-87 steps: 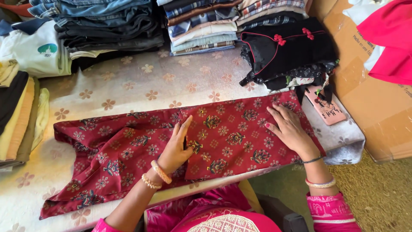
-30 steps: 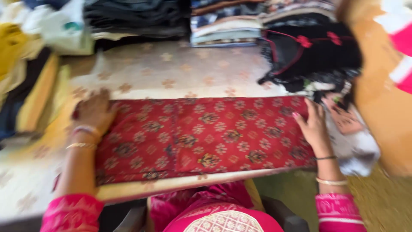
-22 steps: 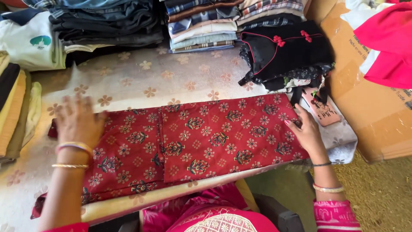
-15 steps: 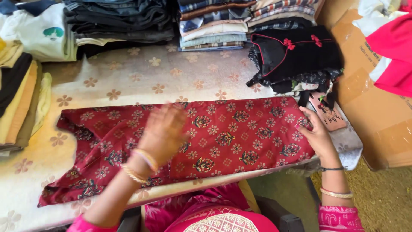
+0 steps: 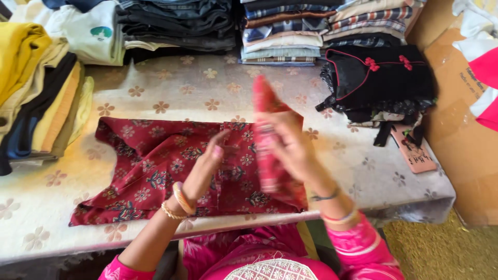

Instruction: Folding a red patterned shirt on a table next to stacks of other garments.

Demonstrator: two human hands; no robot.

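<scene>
A dark red garment with a flower print [image 5: 150, 166] lies on the table [image 5: 171, 101] in front of me. My right hand [image 5: 290, 145] grips the garment's right end and has lifted it up and over toward the left; the raised flap is blurred. My left hand [image 5: 210, 161] rests on the middle of the cloth with its fingers stretched out, pressing on the fold line. Both wrists wear bangles and pink sleeves.
Stacks of folded clothes line the table's back edge [image 5: 280, 31] and left side [image 5: 31, 93]. A black garment with red knots [image 5: 378, 78] lies at the right, with a pink card [image 5: 412, 155] beside it. A cardboard box [image 5: 461, 119] stands to the right of the table.
My hands smoothed the spread red garment, the left sweeping to its far left end and back to the middle. Now the right hand has lifted the right end and folds it leftward.
</scene>
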